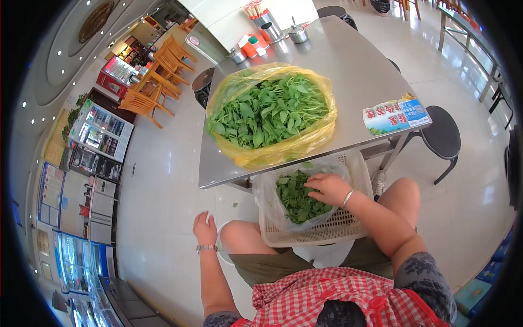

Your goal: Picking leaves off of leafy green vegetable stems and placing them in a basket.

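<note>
A yellow plastic bag stands wide open on the steel table, filled with leafy green stems. Below the table edge, a white perforated plastic basket rests at my lap. Inside it lies a clear plastic bag holding plucked green leaves. My right hand, with a bangle at the wrist, reaches over these leaves, fingers partly spread and touching them; whether any leaf is between the fingers is hidden. My left hand, wearing a metal watch, hangs beside my left knee with nothing in it.
At the table's far end stand a chopstick holder, lidded metal pots and an orange container. A printed sign lies at the right corner. Black stools flank the table. One fallen leaf is on the floor.
</note>
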### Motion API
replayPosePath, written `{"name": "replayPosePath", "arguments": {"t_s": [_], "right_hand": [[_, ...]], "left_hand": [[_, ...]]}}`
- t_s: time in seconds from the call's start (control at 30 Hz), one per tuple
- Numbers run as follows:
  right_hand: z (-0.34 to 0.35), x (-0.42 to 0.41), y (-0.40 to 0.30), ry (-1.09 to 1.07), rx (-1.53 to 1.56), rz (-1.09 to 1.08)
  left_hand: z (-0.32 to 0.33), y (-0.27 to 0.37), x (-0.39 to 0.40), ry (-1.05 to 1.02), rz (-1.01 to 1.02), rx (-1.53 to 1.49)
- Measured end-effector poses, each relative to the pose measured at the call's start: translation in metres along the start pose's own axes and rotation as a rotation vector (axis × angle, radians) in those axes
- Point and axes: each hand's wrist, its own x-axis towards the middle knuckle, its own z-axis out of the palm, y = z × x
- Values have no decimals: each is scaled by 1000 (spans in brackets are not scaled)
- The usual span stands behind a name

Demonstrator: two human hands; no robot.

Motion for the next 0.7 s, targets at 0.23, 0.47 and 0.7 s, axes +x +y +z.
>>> {"name": "replayPosePath", "arguments": {"t_s": [0.23,0.47,0.7], "right_hand": [[-7,2,-2,10,21,-50],[-5,3,0,-11,-18,-66],[-5,0,6,-9,-26,-50]], "left_hand": [[-66,220,100,158,569,-509],[-58,358,173,150,1004,-496],[-34,349,159,-135,817,112]]}}
